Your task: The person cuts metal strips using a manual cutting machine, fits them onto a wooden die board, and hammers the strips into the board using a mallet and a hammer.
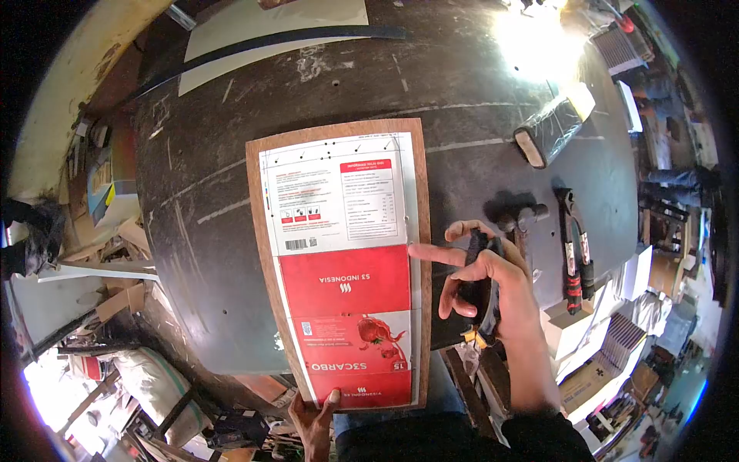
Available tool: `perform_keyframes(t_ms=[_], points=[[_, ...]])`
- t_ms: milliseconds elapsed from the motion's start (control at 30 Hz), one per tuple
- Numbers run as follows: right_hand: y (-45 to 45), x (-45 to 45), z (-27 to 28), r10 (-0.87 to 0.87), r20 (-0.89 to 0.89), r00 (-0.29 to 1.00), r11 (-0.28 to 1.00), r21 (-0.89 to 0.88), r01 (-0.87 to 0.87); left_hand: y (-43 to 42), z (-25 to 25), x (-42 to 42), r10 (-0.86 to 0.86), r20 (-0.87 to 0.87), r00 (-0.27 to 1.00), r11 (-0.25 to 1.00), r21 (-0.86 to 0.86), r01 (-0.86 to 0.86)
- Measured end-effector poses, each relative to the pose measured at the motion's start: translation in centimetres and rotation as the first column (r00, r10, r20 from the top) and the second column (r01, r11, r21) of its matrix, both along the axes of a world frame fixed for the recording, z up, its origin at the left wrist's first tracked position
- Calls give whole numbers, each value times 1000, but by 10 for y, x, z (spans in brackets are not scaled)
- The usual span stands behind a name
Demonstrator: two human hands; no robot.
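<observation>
A brown board (421, 154) lies with its near end over the table's edge. A flattened red and white printed carton sheet (346, 281) covers most of it. At the board's near edge, my left hand (317, 422) grips the board and the sheet, thumb on top. My right hand (493, 281) is curled around a black hand tool (486, 304) with a yellow part at its lower end; its exact kind is unclear. The index finger points out to the sheet's right edge, apparently touching it. A hammer (523, 218) lies just beyond this hand.
On the dark table (208, 285) are long-handled pliers or cutters (572, 254) and a clear-wrapped block (550, 135) at right. A long dark strip (292, 40) crosses a pale sheet (269, 65) at the far side. Cardboard boxes (585, 385) stand at lower right.
</observation>
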State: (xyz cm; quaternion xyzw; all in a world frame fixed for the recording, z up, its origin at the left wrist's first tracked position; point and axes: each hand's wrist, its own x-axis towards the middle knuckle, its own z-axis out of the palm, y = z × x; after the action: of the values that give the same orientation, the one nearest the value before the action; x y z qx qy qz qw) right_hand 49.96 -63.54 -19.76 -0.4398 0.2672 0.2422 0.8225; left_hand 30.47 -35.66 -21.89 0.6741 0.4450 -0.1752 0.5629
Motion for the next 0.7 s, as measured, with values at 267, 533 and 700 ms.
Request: perform_keyframes(t_ms=[267,533,700], points=[[-7,86,10,60,603,795,965,-239,108,-2,-3,-10,104,2,995,995,-6,-104],[22,131,-13,-20,760,650,961,194,-197,0,-16,-17,150,70,986,988,-46,-147],[31,138,-20,29,775,632,976,114,-184,0,-12,-14,84,42,996,996,6,-84]])
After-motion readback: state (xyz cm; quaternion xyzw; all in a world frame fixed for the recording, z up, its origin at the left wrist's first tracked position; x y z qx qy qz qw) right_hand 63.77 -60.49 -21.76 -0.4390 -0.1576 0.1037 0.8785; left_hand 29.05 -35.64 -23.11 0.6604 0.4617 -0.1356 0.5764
